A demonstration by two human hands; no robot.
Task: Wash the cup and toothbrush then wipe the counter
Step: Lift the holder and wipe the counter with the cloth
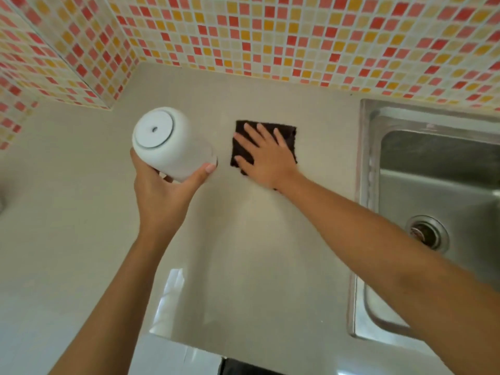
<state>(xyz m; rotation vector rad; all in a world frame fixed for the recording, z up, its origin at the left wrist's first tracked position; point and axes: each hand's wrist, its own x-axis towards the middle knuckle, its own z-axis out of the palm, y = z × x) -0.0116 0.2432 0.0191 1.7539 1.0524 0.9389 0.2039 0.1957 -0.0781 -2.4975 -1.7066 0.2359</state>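
My left hand (159,196) grips a white cup (167,143) and holds it lifted above the beige counter (243,253), tilted so its round base faces the camera. To its right, my right hand (266,155) lies flat with fingers spread on a dark brown cloth (289,133), which rests on the counter. The palm and fingers cover most of the cloth. No toothbrush shows in this view.
A stainless steel sink (433,185) with a round drain (427,234) lies at the right, its rim close to my right forearm. A mosaic wall of red, orange and cream tiles (270,36) borders the counter at the back and left. The counter's front edge runs along the bottom.
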